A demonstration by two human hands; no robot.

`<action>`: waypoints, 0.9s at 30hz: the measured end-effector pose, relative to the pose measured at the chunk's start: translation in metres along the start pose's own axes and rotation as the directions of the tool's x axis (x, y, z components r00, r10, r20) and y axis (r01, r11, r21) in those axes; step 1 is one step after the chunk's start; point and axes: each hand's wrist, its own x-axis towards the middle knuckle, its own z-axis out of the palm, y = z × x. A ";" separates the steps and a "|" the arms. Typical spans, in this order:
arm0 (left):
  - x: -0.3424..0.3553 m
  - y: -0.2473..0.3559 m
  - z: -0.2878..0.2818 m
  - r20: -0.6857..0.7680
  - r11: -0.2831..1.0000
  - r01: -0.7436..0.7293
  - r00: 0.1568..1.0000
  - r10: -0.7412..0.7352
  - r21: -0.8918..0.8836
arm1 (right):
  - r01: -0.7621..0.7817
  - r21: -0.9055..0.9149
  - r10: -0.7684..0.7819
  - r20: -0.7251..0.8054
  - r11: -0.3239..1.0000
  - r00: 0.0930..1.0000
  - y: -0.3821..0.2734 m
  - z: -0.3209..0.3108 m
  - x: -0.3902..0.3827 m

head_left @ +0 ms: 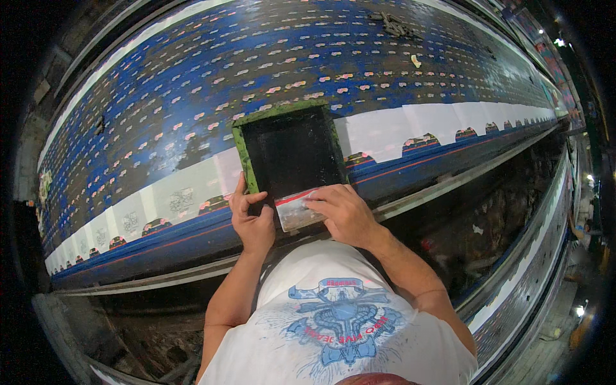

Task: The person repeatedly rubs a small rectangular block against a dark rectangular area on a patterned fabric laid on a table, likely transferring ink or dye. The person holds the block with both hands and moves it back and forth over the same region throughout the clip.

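A screen-printing frame (239,144) with green, paint-stained edges and a dark inner face lies on the long table, over a row of white pieces. My left hand (253,218) is at its near left corner, with the fingers curled round the edge. At the frame's near side is a flat, pale squeegee-like blade (301,217) with a red strip along its upper edge. My right hand (346,213) pinches the right part of this blade, fingers on top. The inside of the frame is in shadow, so any paint there cannot be made out.
The long table (173,154) is blue and dark, marked with rows of small coloured prints. White pieces (378,131) with dark, curved printed parts line its near side. A grey rail (410,202) runs along the near edge. Dark scraps (394,27) lie far off. Another table (520,282) stands at right.
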 end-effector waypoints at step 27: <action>-0.041 0.044 0.265 -0.016 0.990 0.112 0.993 -0.114 -0.091 | 0.140 -0.207 -0.113 0.135 0.968 0.984 0.163 -0.163 -0.091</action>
